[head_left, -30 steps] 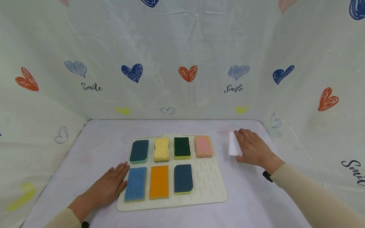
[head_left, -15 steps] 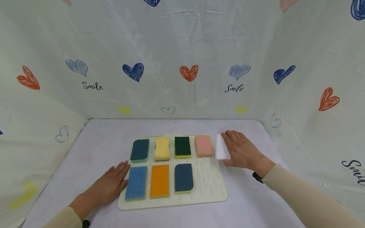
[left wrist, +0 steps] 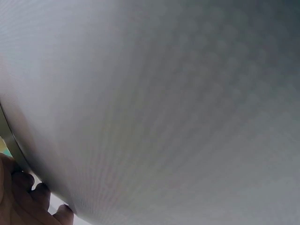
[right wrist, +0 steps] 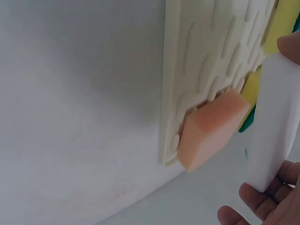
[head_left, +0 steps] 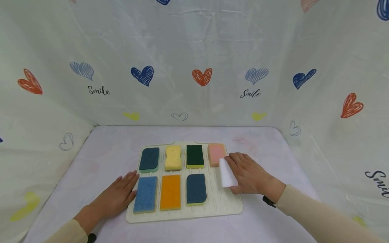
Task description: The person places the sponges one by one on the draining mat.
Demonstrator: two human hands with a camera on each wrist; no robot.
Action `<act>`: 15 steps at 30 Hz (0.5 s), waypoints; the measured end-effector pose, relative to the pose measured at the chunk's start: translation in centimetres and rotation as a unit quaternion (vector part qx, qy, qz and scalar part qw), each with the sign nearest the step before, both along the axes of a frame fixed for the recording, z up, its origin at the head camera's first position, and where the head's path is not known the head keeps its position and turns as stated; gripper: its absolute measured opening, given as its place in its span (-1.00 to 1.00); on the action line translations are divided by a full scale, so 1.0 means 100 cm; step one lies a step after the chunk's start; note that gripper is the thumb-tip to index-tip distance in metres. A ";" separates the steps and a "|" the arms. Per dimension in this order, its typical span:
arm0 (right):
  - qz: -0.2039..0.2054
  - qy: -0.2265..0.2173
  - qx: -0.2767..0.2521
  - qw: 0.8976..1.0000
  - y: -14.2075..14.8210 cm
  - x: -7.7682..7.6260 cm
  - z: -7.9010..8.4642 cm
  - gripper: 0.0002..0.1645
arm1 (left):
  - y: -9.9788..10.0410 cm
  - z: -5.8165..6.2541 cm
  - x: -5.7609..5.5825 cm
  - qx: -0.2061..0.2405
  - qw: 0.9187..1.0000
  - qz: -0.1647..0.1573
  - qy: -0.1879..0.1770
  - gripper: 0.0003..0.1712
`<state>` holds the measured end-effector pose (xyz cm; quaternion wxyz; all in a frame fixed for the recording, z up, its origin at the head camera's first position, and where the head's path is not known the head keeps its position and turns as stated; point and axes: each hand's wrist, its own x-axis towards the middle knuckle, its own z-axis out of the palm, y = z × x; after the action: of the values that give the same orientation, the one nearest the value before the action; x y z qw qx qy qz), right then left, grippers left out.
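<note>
My right hand (head_left: 250, 174) grips a white sponge block (head_left: 227, 173) between thumb and fingers, above the right side of a cream ridged mat (head_left: 212, 210). In the right wrist view the white sponge block (right wrist: 272, 122) is held clear of the mat's ridges, near the pink sponge (right wrist: 213, 129). At the mat's left edge rests my left hand (head_left: 113, 199), fingers extended, beside the light blue sponge (head_left: 145, 194). An orange sponge (head_left: 170, 192) and a dark blue sponge (head_left: 196, 189) lie in the same front row. The left wrist view is mostly blurred tabletop with fingertips at its lower left.
Behind them, a back row holds a teal sponge (head_left: 149, 159), a yellow notched sponge (head_left: 173, 158), a dark green sponge (head_left: 195, 155) and the pink sponge (head_left: 216, 153). A white table (head_left: 267, 216) carries the mat. Curtains (head_left: 170, 44) printed with hearts enclose it.
My right hand has carried the white sponge block leftward and nearer, from the table beside the mat to over its right side. The left hand stays at the mat's left edge.
</note>
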<state>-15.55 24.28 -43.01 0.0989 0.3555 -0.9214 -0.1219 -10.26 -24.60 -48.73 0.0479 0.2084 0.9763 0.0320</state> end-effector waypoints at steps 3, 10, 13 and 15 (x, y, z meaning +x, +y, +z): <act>0.009 -0.020 -0.005 1.000 -0.004 0.006 -0.006 0.24 | 0.000 0.000 0.000 -0.001 1.000 0.002 -0.001 -0.25; 0.025 -0.074 -0.002 0.997 -0.009 0.016 -0.021 0.22 | 0.000 -0.001 0.000 -0.001 1.000 0.002 0.001 -0.27; 0.024 -0.092 0.001 0.995 -0.011 0.018 -0.027 0.22 | 0.000 0.000 0.000 0.002 1.000 -0.001 0.004 -0.27; 0.024 -0.097 -0.003 0.995 -0.012 0.018 -0.029 0.21 | 0.000 -0.001 0.000 0.001 1.000 0.001 0.004 -0.26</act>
<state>-13.76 23.08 -45.92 0.0133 0.3873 -0.9182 -0.0823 -10.28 -24.59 -48.83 0.0438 0.2077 0.9767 0.0322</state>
